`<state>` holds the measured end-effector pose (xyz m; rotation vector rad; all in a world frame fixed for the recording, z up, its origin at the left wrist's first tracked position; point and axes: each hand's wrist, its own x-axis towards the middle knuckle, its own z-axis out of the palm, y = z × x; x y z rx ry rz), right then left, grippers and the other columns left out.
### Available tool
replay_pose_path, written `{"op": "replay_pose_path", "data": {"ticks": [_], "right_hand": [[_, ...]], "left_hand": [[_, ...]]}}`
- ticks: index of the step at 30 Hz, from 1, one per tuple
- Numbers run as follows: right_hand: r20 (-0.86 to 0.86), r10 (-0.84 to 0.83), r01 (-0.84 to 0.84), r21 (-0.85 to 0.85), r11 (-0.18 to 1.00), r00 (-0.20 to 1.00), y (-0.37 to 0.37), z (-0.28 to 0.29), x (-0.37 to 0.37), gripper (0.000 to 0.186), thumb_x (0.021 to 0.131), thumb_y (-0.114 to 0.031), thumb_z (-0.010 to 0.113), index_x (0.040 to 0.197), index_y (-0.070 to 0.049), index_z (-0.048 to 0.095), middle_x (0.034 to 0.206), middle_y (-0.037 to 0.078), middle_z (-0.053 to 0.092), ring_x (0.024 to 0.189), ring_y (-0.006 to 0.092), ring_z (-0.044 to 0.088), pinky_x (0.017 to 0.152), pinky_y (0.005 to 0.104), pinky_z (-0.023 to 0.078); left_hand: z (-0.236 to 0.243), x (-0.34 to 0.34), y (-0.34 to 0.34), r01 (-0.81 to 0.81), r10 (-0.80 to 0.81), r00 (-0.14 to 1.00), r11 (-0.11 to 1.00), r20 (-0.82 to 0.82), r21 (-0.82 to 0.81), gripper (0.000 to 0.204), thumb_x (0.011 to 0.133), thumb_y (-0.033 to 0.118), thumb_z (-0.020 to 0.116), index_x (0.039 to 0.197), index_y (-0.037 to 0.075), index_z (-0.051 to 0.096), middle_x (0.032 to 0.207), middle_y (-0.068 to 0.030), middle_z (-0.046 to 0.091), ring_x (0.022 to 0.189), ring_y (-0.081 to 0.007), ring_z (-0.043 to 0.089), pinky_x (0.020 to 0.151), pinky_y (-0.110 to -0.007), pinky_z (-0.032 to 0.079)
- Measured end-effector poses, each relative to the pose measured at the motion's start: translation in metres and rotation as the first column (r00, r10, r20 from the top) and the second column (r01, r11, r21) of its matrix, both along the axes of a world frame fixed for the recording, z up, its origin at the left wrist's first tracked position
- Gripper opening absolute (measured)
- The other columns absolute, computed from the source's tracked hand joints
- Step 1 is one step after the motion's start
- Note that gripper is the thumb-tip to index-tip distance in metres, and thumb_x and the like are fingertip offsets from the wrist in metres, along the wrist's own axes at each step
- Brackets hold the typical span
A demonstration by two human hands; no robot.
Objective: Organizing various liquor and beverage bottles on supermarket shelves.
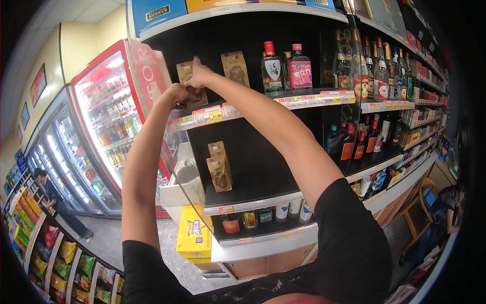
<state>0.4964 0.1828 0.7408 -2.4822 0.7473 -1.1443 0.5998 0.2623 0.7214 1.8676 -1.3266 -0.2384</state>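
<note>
Both my arms reach up to the left end of the upper black shelf. My left hand (177, 94) is closed at the lower left side of a brown paper package (185, 70). From above and to the right, my right hand (202, 76) closes on the same package, with one finger pointing up. The hands cover the package's middle, and some fingertips are hidden. A matching brown package (234, 68) stands upright just right of my right hand. On the shelf below are two more, a front package (219, 174) and one behind it.
A white shelf edge (223, 112) with price tags runs under my hands. A clear panel (152, 76) borders the shelf's left end. Farther right stand a red-capped bottle (273, 68) and a pink bottle (299, 68). A yellow carton (194, 233) sits below left. A person (58, 202) stands by the fridges.
</note>
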Motion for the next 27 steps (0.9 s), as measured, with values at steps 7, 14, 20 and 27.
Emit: {"op": "replay_pose_path", "data": {"ticks": [7, 14, 20, 27], "right_hand": [[0.135, 0.211, -0.178, -0.223, 0.958, 0.968, 0.023, -0.019, -0.033, 0.106, 0.081, -0.005, 0.079, 0.160, -0.009, 0.010, 0.134, 0.031, 0.050, 0.094, 0.0366, 0.070, 0.069, 0.0373, 0.064], [0.380, 0.471, -0.226, -0.535, 0.814, 0.796, 0.059, -0.038, -0.087, 0.088, 0.081, -0.008, 0.079, 0.154, -0.013, 0.031, 0.126, 0.024, 0.052, 0.117, 0.0428, 0.054, 0.099, 0.0440, 0.046], [0.338, 0.692, -0.225, -0.777, 0.588, 0.638, 0.107, -0.074, -0.137, 0.082, 0.079, -0.010, 0.082, 0.149, -0.013, 0.040, 0.128, 0.019, 0.053, 0.117, 0.0378, 0.056, 0.096, 0.0414, 0.050], [0.244, 0.738, -0.172, -0.882, 0.439, 0.629, 0.129, -0.197, -0.208, 0.099, 0.073, -0.015, 0.088, 0.152, -0.028, 0.029, 0.129, 0.017, 0.060, 0.114, 0.0437, 0.062, 0.092, 0.0492, 0.058]], "left_hand": [[-0.002, 0.028, 0.006, -0.016, 0.069, 0.863, 0.994, 0.500, -0.111, 0.066, 0.058, 0.032, 0.096, 0.111, 0.004, 0.067, 0.105, -0.0123, 0.074, 0.096, -0.0255, 0.071, 0.082, -0.038, 0.055], [-0.013, -0.045, 0.075, 0.184, 0.221, 0.825, 0.765, 0.520, -0.617, 0.067, 0.064, 0.012, 0.092, 0.122, 0.003, 0.060, 0.108, -0.0161, 0.072, 0.102, -0.0319, 0.070, 0.088, -0.041, 0.054], [-0.053, -0.089, 0.138, 0.370, 0.359, 0.731, 0.507, 0.581, -0.779, 0.068, 0.071, 0.002, 0.084, 0.134, 0.004, 0.056, 0.130, -0.0165, 0.061, 0.116, -0.0333, 0.062, 0.096, -0.043, 0.051], [-0.178, -0.151, 0.185, 0.407, 0.348, 0.668, 0.569, 0.658, -0.715, 0.071, 0.073, 0.003, 0.083, 0.137, -0.004, 0.052, 0.125, -0.0196, 0.061, 0.117, -0.0357, 0.059, 0.103, -0.044, 0.047]]}}
